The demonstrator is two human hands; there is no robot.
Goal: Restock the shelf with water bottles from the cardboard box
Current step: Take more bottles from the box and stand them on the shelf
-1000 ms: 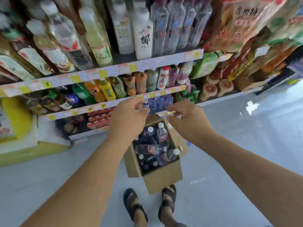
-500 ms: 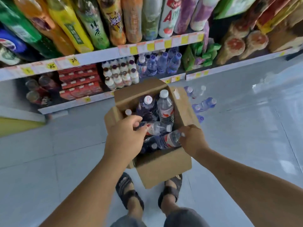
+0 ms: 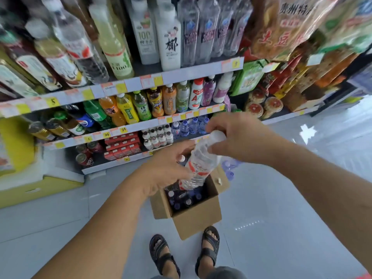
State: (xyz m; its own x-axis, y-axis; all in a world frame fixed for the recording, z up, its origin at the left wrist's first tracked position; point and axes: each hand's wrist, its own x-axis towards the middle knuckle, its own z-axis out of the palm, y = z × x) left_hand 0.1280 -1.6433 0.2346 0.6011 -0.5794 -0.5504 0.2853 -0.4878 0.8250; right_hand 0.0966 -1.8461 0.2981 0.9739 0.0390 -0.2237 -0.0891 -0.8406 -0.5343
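Tall white drink bottles (image 3: 170, 47) and a pale yellow juice bottle (image 3: 114, 51) stand along the front edge of the upper shelf (image 3: 181, 74), and snack bags (image 3: 281, 27) crowd its right end. One level down, orange, yellow and green tea bottles (image 3: 141, 105) line the edge. Lower still sit red cartons (image 3: 122, 144), small white milk bottles (image 3: 159, 136) just right of them, and cans (image 3: 84, 156) at the left end. A yellow box (image 3: 40, 190) rests on the grey floor (image 3: 281, 198), where black sandals (image 3: 161, 254) stand
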